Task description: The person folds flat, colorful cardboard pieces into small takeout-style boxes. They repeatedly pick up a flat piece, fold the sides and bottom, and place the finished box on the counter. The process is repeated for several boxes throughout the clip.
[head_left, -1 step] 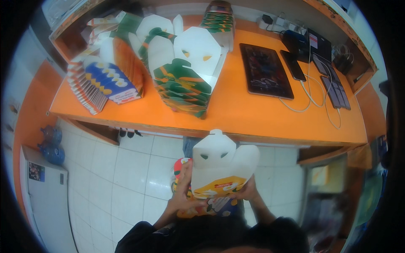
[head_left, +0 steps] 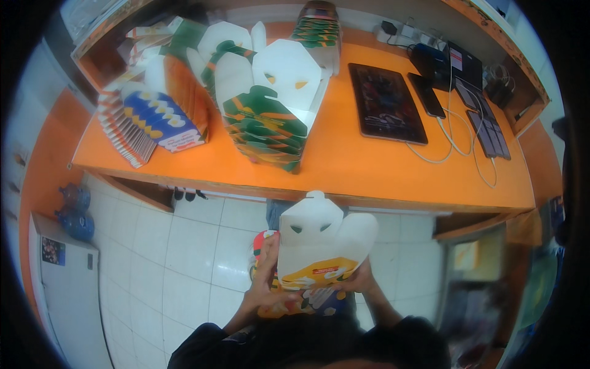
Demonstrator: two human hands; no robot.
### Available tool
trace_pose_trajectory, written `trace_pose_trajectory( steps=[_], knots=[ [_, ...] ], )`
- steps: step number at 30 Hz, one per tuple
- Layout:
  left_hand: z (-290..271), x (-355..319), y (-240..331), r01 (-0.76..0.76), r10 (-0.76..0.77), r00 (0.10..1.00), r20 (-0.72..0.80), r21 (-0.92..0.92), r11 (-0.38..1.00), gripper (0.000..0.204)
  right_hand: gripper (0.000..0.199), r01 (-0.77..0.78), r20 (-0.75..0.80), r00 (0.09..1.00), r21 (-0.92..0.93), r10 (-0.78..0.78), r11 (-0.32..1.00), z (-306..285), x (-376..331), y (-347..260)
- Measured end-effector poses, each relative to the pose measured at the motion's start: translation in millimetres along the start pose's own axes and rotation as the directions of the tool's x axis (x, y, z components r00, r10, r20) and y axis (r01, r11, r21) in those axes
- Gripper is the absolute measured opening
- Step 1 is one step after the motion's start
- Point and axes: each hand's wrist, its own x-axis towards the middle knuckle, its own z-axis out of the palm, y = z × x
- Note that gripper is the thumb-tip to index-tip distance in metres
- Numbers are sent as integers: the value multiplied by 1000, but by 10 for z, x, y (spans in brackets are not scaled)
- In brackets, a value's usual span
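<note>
Between my two hands, over my lap, is an unclosed paper food box (head_left: 312,243). Its inside is white, its front yellow with white flower shapes. One tall flap has two slots, and a rounded flap leans out on the right. My left hand (head_left: 265,280) is closed against the box's left side. Around its lower right corner, my right hand (head_left: 359,278) is closed too. Beneath the box, colourful printed cardboard (head_left: 329,301) in blue and yellow lies on my lap, partly hidden by the box and my hands.
On the orange table (head_left: 344,166) stand nested green boxes (head_left: 264,126), a blue-and-white stack of boxes (head_left: 163,120) and another green stack (head_left: 316,31) behind. To the right lie a tablet (head_left: 387,101), a phone (head_left: 426,95) and white cables (head_left: 452,138). Blue water jugs (head_left: 77,221) stand at left.
</note>
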Motion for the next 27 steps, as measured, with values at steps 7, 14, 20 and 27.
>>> trace_pose_trajectory(
  steps=[7,14,20,27],
  knots=[
    [19,64,94,-74,79,997,-25,170,983,98,93,-59,30,998,-12,59,998,8,4,28],
    [37,44,21,-83,98,994,-36,305,949,92,90,-25,-7,1000,-16,25,1000,9,40,27],
    [31,10,-26,-54,76,995,-68,276,960,89,89,-35,29,999,-5,36,999,65,57,6],
    [3,10,-9,17,-15,999,-33,55,998,101,90,0,39,999,-109,4,994,32,24,-2]
  ],
)
